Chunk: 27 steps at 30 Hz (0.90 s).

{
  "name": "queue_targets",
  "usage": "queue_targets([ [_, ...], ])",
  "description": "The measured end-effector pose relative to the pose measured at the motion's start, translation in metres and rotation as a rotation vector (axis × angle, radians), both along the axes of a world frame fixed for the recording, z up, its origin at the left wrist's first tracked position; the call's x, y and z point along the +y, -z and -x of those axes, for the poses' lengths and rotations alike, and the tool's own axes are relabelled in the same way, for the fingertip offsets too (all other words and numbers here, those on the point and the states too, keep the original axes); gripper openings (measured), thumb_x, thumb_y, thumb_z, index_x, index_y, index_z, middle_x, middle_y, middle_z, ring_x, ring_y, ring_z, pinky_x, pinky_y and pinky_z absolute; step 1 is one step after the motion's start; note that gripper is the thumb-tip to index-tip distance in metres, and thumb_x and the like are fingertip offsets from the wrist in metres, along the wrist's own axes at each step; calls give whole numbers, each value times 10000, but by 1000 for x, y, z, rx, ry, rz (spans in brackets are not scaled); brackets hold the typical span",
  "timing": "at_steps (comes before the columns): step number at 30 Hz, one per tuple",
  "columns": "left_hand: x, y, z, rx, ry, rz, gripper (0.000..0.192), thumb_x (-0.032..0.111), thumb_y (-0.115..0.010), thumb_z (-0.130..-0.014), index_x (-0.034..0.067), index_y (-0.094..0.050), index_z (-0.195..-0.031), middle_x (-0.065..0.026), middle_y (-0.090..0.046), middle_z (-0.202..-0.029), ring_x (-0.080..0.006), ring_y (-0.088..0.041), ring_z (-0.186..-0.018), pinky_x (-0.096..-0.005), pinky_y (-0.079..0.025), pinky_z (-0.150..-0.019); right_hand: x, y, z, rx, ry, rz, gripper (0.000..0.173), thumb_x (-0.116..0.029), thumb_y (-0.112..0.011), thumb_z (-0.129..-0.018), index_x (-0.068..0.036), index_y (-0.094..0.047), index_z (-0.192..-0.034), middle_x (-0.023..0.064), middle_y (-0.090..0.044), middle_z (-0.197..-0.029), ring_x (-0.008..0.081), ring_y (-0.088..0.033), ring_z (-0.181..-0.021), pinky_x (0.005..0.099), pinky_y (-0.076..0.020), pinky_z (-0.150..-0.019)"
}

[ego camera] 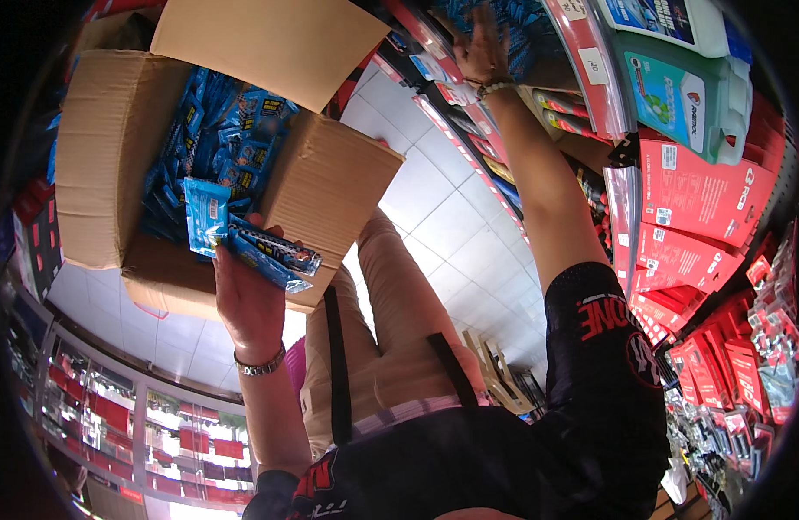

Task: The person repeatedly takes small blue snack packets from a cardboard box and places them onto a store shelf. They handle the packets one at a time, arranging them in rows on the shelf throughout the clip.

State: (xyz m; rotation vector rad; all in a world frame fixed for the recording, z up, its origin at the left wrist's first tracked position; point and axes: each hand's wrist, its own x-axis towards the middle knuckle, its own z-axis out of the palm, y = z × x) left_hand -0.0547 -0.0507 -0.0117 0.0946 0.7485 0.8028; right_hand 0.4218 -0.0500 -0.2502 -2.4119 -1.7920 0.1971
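Note:
My left hand [253, 292] holds several blue grease sachets [206, 211], fanned out, over the near edge of an open cardboard box [315, 188]. Many like blue sachets [243, 130] lie heaped inside that box. My right hand [484, 55] reaches to a shelf at the top, its fingers spread beside another heap of blue sachets [523, 32]. Whether anything lies under its palm cannot be told.
Coolant jugs [672, 97] stand on the shelf at the right, above red packages [705, 175]. Red and white shelf edges [477, 156] run along the tiled floor [432, 195]. A glass display case [139, 416] is at the lower left.

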Motion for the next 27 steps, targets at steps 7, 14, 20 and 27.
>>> queue_targets([
  [7,0,-1,4,68,-5,6,448,372,-351,-1056,104,-377,-1414,-116,-511,-1346,-279,-567,-1179,-548,-502,-957,24,32,-5,-654,-125,-159,838,-539,-471,-938,35,-241,-1504,307,-201,-1552,411,-145,-1473,556,-108,-1184],
  [14,0,-11,-1,26,47,-40,443,374,-331,-1060,85,-403,-1388,-110,-510,-1360,-274,-556,-1189,-545,-486,-975,37,14,14,-27,160,-86,829,-447,-513,-913,11,-189,-1523,235,-159,-1592,399,-138,-1479,539,-121,-1193],
  [20,1,-14,-4,-9,103,-80,445,359,-313,-1067,69,-395,-1394,-86,-508,-1396,-261,-543,-1210,-530,-465,-998,46,-1,30,-24,125,-157,923,-505,-542,-876,6,-143,-1533,275,-119,-1586,420,-152,-1469,511,-151,-1197],
  [27,0,-16,-7,29,84,-54,459,376,-337,-1059,56,-410,-1379,-112,-511,-1348,-279,-558,-1188,-544,-491,-967,-19,-10,33,86,795,-254,1160,-781,-408,-834,128,-107,-1488,345,-50,-1566,431,-36,-1485,507,-70,-1200],
])
